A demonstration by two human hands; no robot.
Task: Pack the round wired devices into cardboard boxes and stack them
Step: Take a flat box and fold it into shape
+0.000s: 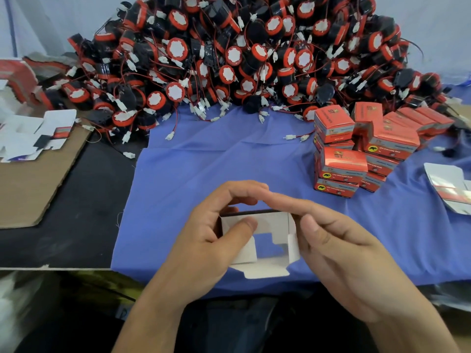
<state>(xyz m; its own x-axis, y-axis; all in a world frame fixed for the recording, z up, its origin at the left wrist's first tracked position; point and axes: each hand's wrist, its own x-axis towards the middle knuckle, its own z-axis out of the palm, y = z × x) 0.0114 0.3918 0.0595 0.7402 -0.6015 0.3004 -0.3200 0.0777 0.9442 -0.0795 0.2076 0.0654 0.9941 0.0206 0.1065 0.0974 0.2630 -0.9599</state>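
A blue cloth (pixel 204 161) covers the worktop. Round wired devices (pixel 229 59) are heaped along its far edge, and packed red boxes (pixel 356 149) are stacked toward the right edge. At the near edge, the left hand (pixel 209 233) and right hand (pixel 339 250) both grip an empty cardboard box (pixel 270 221), probably squaring it to take a device. Cloth shows through its unclosed bottom, and its printed outside is hidden.

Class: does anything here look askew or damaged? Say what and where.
The red boxes at right are stacked crookedly, turned at different angles. At far left, a red card sheet has ragged, torn-looking edges.
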